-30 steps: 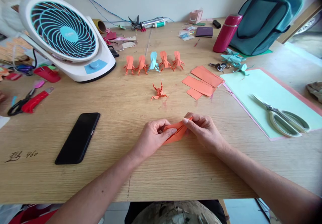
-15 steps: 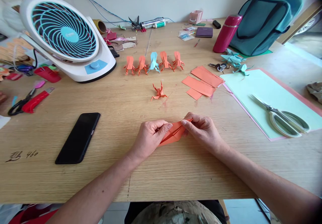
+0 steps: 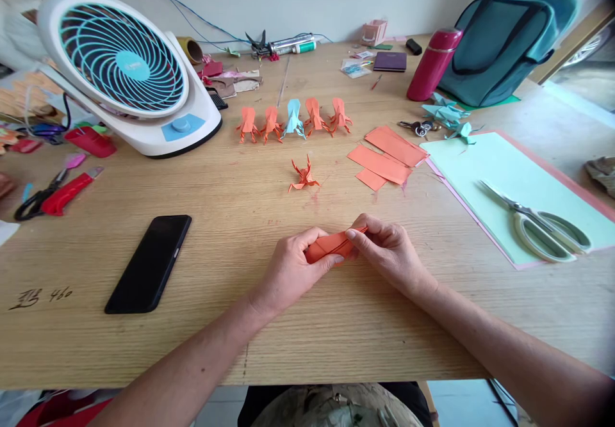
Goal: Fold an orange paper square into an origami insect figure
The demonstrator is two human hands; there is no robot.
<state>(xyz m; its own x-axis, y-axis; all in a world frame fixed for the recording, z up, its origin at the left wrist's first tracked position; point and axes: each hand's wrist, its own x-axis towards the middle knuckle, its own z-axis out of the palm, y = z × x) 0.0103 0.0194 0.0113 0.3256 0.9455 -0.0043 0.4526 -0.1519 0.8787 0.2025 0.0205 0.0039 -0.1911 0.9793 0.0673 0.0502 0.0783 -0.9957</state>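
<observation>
- The wooden table [image 3: 346, 324] met a pale wall [image 3: 312, 4], with a fan [image 3: 129, 68] on the left.
- My left hand [image 3: 293, 260] gripped folded orange paper [image 3: 327, 246] between thumb and fingers, at the table's near side.
- My right hand [image 3: 384, 244] pinched its other end.

Left fingers [image 3: 329, 262] and right fingers [image 3: 361, 241] pinch close together, forearms [image 3: 202, 354] slanting inward.

From far away I see a small craft workroom, maybe in a home: the light-brown wooden bench [image 3: 216, 248] carries orange folded-paper figures [image 3: 312, 112], white-handled metal scissors [image 3: 516, 206] and a white-and-blue plastic fan [image 3: 133, 65].
</observation>
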